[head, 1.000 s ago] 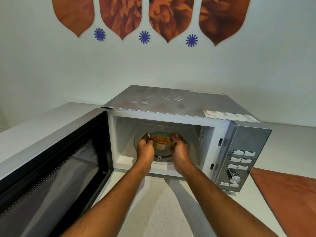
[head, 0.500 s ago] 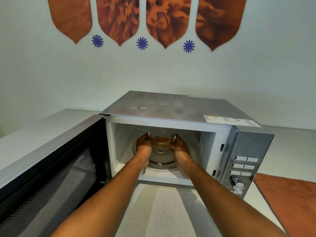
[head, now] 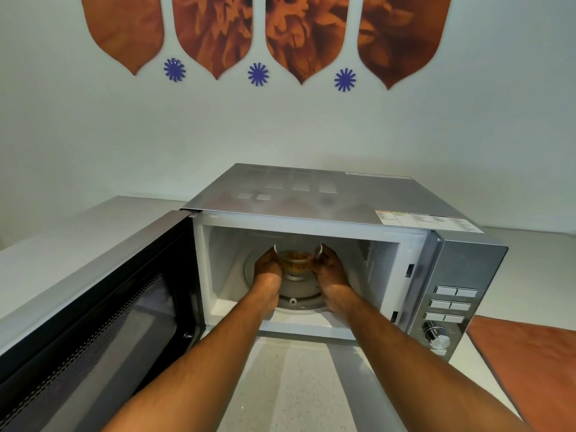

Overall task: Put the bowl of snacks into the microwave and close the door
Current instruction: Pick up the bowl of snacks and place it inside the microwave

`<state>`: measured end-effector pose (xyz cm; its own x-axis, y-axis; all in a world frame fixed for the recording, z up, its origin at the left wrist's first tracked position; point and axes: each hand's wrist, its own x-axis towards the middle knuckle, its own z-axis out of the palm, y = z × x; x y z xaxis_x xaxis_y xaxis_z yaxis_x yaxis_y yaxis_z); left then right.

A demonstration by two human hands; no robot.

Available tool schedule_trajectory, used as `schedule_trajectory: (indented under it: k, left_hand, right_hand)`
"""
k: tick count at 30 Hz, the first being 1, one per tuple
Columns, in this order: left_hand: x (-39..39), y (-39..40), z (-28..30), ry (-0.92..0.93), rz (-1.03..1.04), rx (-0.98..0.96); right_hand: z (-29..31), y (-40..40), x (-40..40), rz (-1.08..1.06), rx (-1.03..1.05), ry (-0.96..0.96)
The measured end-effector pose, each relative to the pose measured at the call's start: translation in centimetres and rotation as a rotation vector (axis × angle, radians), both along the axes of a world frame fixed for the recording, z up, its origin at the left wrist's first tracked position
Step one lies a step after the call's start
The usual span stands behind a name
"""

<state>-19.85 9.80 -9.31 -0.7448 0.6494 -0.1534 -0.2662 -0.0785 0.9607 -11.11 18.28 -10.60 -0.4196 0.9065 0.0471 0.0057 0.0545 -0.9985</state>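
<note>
A clear glass bowl of orange-brown snacks sits deep inside the silver microwave, over the middle of the round glass turntable. My left hand wraps the bowl's left side and my right hand wraps its right side, both inside the cavity. Whether the bowl rests on the turntable or hangs just above it I cannot tell. The microwave door stands wide open, swung out to the left.
The control panel with buttons and a knob is on the microwave's right front. An orange mat lies on the white counter at the right. A wall with orange and blue decorations rises behind.
Both hands have carried the bowl further back into the cavity, from near the front of the turntable to its middle. The view has tilted slightly upward.
</note>
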Motion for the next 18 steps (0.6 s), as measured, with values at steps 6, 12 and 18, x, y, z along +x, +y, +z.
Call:
schedule_trajectory:
  k: [6,12,18]
  left_hand:
    - [-0.48,0.08,-0.24,-0.002,0.014,-0.011]
    - [-0.66,0.27,-0.26,0.021,0.042,-0.021]
    - [-0.71,0.69,-0.37,0.090,0.049,-0.080]
  right_hand:
    - [-0.09,-0.17,0.00,0.014,0.017,-0.028]
    - [-0.19,-0.01,0.00,0.040,0.026,-0.049]
    - [-0.33,0.16,-0.06,0.049,0.034,-0.069]
